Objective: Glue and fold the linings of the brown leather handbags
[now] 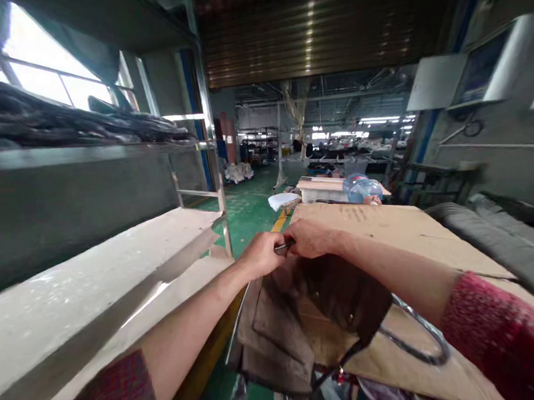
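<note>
A dark brown bag (278,341) with a flapped pocket and straps lies at the near end of a cardboard-covered surface (417,225). My left hand (262,254) is closed in a pinch on a dark strip at the bag's far edge. Beside it, almost touching, my right hand (311,238) grips the same edge, its fingers bent over it. A plastic-wrapped handle (422,329) loops out to the right of the bag. The fingertips partly hide what exactly they pinch.
On the left stands a metal rack with paper-covered shelves (92,275) and dark stacked goods (67,126) above. A water bottle (362,187) lies beyond the cardboard. Grey rolls (492,238) lie at the right. Green floor (249,207) runs ahead.
</note>
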The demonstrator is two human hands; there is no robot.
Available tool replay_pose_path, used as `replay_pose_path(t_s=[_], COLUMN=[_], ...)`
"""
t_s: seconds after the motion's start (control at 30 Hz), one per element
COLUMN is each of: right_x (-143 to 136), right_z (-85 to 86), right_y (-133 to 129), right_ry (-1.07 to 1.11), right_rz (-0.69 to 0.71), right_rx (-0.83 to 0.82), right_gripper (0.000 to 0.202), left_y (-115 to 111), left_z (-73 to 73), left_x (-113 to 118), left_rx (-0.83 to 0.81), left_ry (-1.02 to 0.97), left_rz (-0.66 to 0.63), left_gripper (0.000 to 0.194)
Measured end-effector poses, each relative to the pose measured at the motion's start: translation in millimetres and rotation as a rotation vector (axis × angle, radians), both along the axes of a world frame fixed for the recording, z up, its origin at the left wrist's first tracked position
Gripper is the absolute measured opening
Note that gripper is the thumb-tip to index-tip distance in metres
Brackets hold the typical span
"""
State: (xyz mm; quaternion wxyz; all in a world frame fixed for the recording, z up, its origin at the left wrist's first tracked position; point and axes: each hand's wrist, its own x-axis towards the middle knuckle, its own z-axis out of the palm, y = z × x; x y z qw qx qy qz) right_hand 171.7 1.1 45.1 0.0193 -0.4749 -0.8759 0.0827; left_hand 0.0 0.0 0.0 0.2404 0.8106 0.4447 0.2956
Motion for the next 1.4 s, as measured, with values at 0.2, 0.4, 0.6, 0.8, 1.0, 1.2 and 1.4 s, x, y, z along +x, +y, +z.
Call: replay_pose_path(t_s=[0.2, 0.4, 0.6, 0.8, 1.0, 1.2, 1.4], right_x=[6, 21, 20, 19, 20, 30, 37], right_z=[-1.3, -10.5, -18.4, -18.1, -21.4, -33.4, -39.1], right_y=[4, 12, 9, -9, -22, -20, -12], right_ry=[0.135, 0.322, 0.33, 0.175, 0.001, -0.033, 0.057], right_rz=[0.045, 0.126, 0.124, 0.174, 0.215, 0.244, 0.255], right_rx=[-0.018, -0.013, 0.162, 0.435, 0.658, 0.781, 0.792], right_gripper=[0.014, 0.013, 0.008, 0.008, 0.013, 0.02, 0.017], left_y=[-5, 1, -4, -5, 0, 0, 1], left_z=[-1.8, -6.9, -2.9, -4.2, -9.5, -6.1, -4.6], left_x=[-8, -12, -15, -16, -16, -11, -7], left_rx=[-0.028, -0.098, -0.121, -0.086, -0.04, -0.031, -0.022], left_ry=[-0.078, -0.132, -0.113, -0.083, -0.065, -0.044, -0.037], left_rz=[0.021, 0.005, 0.009, -0.001, 0.027, 0.023, 0.029], left_gripper=[0.013, 0.026, 0.035, 0.024, 0.012, 0.013, 0.011])
